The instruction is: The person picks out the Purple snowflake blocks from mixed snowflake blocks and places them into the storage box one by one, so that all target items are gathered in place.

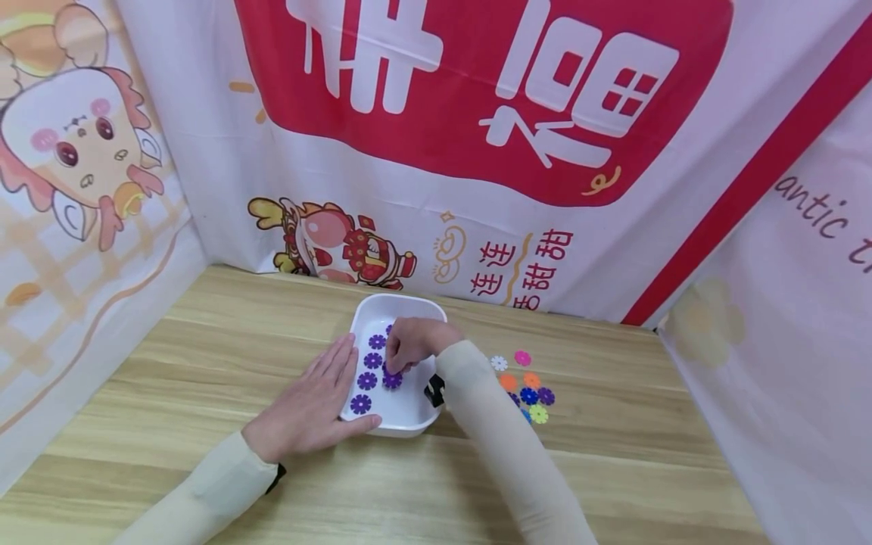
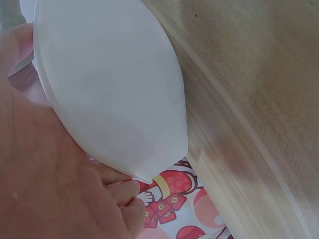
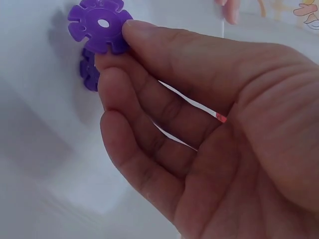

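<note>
A white tray (image 1: pixel 428 415) holds several purple snowflake discs (image 1: pixel 365 381), with a row of them along its left side. My right hand (image 1: pixel 414 344) is over the inside of the tray. Thumb and finger pinch a purple snowflake disc (image 3: pixel 102 25), and another purple disc (image 3: pixel 89 72) shows behind it in the right wrist view. My left hand (image 1: pixel 309 401) rests against the tray's left side, fingers straight along the rim and thumb at the near-left corner. The left wrist view shows the tray's outer wall (image 2: pixel 112 89) beside the palm.
Right of the tray, loose snowflake discs in several colours lie on the wooden table (image 1: pixel 627 424), among them a pink disc (image 1: pixel 522 358) and a yellow-green one (image 1: pixel 538 413). A printed cloth (image 1: pixel 409 170) hangs behind the table, with more cloth at both sides.
</note>
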Action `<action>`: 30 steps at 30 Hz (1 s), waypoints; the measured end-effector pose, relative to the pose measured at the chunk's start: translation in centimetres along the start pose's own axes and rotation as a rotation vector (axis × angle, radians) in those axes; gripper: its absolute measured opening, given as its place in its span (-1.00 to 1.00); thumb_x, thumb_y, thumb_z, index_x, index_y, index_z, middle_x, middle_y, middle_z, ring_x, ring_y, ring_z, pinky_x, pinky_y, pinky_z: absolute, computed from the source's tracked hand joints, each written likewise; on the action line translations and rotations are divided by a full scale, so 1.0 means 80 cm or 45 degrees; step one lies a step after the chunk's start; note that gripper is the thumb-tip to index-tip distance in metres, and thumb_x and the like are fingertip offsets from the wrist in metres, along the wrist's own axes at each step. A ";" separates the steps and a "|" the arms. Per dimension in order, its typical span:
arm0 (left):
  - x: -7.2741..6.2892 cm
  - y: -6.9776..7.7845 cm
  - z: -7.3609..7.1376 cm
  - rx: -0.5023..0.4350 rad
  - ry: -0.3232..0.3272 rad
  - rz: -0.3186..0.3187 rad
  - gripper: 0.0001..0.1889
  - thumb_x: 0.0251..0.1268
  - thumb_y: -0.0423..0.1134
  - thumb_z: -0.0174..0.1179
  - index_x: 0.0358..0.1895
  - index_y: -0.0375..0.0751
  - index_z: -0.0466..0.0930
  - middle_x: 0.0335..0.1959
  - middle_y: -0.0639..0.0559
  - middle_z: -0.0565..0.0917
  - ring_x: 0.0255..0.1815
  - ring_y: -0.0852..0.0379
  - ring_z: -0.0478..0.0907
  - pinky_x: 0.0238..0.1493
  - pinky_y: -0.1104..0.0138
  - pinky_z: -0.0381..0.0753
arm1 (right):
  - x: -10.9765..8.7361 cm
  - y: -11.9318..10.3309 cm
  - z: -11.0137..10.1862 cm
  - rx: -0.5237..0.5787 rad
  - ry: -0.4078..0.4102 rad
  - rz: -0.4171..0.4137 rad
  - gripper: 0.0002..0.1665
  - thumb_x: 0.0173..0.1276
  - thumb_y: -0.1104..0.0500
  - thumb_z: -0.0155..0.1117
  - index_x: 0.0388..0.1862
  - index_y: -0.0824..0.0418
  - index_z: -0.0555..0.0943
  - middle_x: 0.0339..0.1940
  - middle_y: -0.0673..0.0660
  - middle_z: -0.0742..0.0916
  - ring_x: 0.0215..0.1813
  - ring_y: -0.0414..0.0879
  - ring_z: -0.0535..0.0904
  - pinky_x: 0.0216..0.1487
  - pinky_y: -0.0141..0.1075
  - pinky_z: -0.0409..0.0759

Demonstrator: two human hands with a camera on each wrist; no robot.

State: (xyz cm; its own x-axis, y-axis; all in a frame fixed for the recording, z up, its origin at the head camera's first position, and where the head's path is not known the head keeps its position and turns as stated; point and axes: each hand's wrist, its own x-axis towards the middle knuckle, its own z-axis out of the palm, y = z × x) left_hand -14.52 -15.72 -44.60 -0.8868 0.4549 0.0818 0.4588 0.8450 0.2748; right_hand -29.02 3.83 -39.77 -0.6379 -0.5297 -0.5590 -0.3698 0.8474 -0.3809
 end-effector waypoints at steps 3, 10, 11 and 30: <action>0.000 0.001 -0.001 -0.004 -0.003 0.000 0.17 0.44 0.49 0.02 0.64 -0.56 -0.01 0.73 -0.45 -0.09 0.76 -0.38 -0.09 0.74 -0.16 0.04 | 0.002 0.002 0.005 0.030 0.002 -0.011 -0.86 0.44 0.07 0.48 -0.36 0.00 0.80 -0.37 -0.04 0.81 -0.24 -0.18 0.65 -0.15 -0.39 0.57; -0.001 0.002 -0.002 -0.019 -0.010 -0.012 0.17 0.44 0.50 0.00 0.65 -0.54 -0.04 0.74 -0.43 -0.10 0.77 -0.37 -0.10 0.74 -0.16 0.05 | 0.004 0.004 0.014 0.078 -0.016 0.002 -0.87 0.46 0.07 0.46 -0.34 0.00 0.77 -0.33 -0.03 0.83 -0.20 -0.15 0.67 -0.08 -0.37 0.59; -0.001 0.002 -0.002 -0.020 -0.011 -0.012 0.18 0.45 0.50 0.00 0.65 -0.54 -0.04 0.74 -0.43 -0.10 0.77 -0.37 -0.10 0.74 -0.16 0.05 | 0.004 0.003 0.015 0.076 -0.015 0.006 -0.87 0.47 0.06 0.46 -0.33 -0.01 0.77 -0.33 -0.03 0.83 -0.20 -0.16 0.67 -0.06 -0.36 0.59; -0.001 -0.001 0.000 -0.032 -0.013 -0.015 0.18 0.43 0.51 0.00 0.65 -0.53 -0.03 0.74 -0.42 -0.10 0.77 -0.36 -0.10 0.74 -0.16 0.05 | -0.003 -0.001 0.005 -0.073 0.032 0.025 -0.90 0.48 0.03 0.44 -0.28 -0.09 0.79 -0.24 -0.09 0.79 -0.09 -0.18 0.67 0.09 -0.26 0.66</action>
State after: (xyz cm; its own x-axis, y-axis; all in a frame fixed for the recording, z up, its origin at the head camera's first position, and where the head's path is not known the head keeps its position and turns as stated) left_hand -14.45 -15.84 -44.60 -0.8916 0.4476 0.0687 0.4464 0.8432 0.2997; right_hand -28.56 3.87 -39.90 -0.6618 -0.5128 -0.5469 -0.3950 0.8585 -0.3270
